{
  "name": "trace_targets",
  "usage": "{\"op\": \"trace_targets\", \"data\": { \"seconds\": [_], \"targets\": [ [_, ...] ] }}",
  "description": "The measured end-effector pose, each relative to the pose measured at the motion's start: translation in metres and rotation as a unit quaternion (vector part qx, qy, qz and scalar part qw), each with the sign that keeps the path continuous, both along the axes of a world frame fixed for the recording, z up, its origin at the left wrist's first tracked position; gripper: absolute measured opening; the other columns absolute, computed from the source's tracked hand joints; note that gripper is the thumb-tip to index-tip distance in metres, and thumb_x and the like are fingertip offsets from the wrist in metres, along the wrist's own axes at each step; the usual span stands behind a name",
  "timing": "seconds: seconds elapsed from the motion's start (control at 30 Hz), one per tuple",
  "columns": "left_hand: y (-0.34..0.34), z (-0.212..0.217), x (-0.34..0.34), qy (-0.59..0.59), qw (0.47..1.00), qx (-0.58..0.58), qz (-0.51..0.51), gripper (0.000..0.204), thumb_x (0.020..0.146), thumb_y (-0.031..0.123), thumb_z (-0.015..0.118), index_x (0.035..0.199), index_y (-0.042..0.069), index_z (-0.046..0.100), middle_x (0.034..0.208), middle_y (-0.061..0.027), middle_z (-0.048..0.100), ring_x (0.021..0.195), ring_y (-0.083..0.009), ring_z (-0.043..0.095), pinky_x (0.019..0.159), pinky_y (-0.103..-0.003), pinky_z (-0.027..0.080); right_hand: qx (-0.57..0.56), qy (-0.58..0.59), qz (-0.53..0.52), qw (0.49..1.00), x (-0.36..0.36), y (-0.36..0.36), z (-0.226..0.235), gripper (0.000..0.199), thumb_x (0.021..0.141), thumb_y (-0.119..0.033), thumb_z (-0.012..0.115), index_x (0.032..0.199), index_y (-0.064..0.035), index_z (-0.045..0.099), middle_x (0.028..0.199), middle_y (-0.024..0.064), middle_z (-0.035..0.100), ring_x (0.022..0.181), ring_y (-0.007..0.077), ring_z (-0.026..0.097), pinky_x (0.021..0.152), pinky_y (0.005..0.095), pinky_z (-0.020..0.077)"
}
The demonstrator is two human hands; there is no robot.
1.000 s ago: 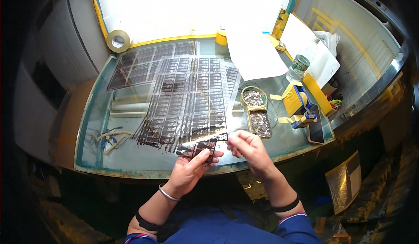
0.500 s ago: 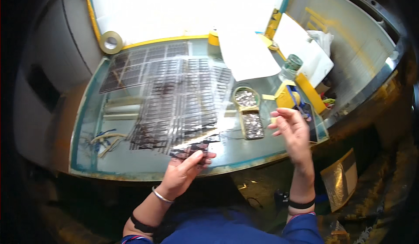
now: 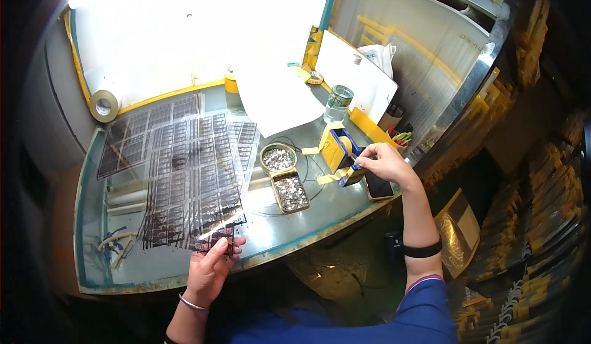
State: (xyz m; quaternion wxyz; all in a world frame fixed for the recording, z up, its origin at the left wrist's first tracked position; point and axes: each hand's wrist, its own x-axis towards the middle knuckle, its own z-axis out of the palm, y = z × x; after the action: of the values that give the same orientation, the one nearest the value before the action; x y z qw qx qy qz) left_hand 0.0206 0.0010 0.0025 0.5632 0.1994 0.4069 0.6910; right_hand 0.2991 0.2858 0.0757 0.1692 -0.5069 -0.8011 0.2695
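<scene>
My left hand [image 3: 211, 270] is closed on the near edge of a dark-printed transparent film sheet [image 3: 215, 233], thumb on top. Several more such film sheets [image 3: 184, 172] lie overlapped on the glass tabletop beyond it. My right hand [image 3: 386, 163] is at the blue and yellow tape dispenser [image 3: 335, 150] on the right, its thumb and forefinger pinched together by the dispenser's near end. Whatever lies between those fingertips is too small to make out. A yellow tape strip [image 3: 331, 177] sticks out from the dispenser's near end. Just beyond the right hand's wrist lies a dark phone [image 3: 378, 188].
Two joined containers hold small shiny pieces, one round tin [image 3: 278, 158] and one rectangular tin [image 3: 290, 192]. A glass jar [image 3: 338, 103], white paper [image 3: 271, 92] and a tape roll [image 3: 104, 106] stand or lie farther back. Cord pieces [image 3: 117, 245] lie at the left.
My right hand has gone from the air beside the tins to the tape dispenser. The view has swung right, while my left hand keeps its hold on the film sheet.
</scene>
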Motion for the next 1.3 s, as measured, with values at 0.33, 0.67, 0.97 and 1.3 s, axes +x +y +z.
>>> {"op": "trace_targets", "data": {
  "seconds": [0.33,0.67,0.97,1.3],
  "targets": [
    [0.000,-0.001,0.000,0.002,1.000,0.000,-0.002,0.020,0.090,0.012,0.052,0.108,0.003,0.054,0.098,-0.0151,0.063,0.082,-0.0139,0.056,0.075,-0.027,0.045,0.126,0.190,-0.082,0.970,0.000,-0.042,-0.018,0.020,0.074,-0.014,0.066,0.087,0.0010,0.061,0.071,0.0089,0.065,0.057,0.0153,0.061,0.061,0.0316,0.0483],
    [-0.004,-0.008,-0.007,0.017,1.000,-0.013,0.011,0.019,0.091,0.017,0.051,0.101,0.002,0.057,0.088,-0.0092,0.062,0.077,-0.0132,0.055,0.070,-0.025,0.044,0.250,0.133,0.064,0.957,-0.065,-0.118,-0.019,0.015,0.067,-0.009,0.074,0.078,-0.0074,0.063,0.090,0.0074,0.064,0.100,0.0262,0.055,0.091,0.0388,0.0355],
    [-0.001,-0.008,-0.005,-0.029,0.999,0.026,-0.006,0.015,0.092,0.015,0.053,0.104,0.008,0.059,0.086,-0.0007,0.062,0.077,-0.0065,0.056,0.065,-0.021,0.043,-0.007,0.352,0.161,0.922,-0.141,-0.200,-0.072,0.009,0.075,-0.016,0.072,0.078,-0.0082,0.067,0.141,0.0189,0.031,0.130,0.0294,0.025,0.106,0.0412,0.0153],
    [0.000,-0.007,-0.004,-0.052,0.998,0.030,0.003,0.015,0.092,0.015,0.053,0.104,0.009,0.059,0.090,0.0018,0.061,0.078,-0.0059,0.056,0.065,-0.021,0.043,-0.010,0.345,0.151,0.926,-0.146,-0.201,-0.079,0.009,0.076,-0.018,0.071,0.079,-0.0096,0.068,0.141,0.0187,0.031,0.127,0.0316,0.026,0.104,0.0415,0.0177]
  ]
}}
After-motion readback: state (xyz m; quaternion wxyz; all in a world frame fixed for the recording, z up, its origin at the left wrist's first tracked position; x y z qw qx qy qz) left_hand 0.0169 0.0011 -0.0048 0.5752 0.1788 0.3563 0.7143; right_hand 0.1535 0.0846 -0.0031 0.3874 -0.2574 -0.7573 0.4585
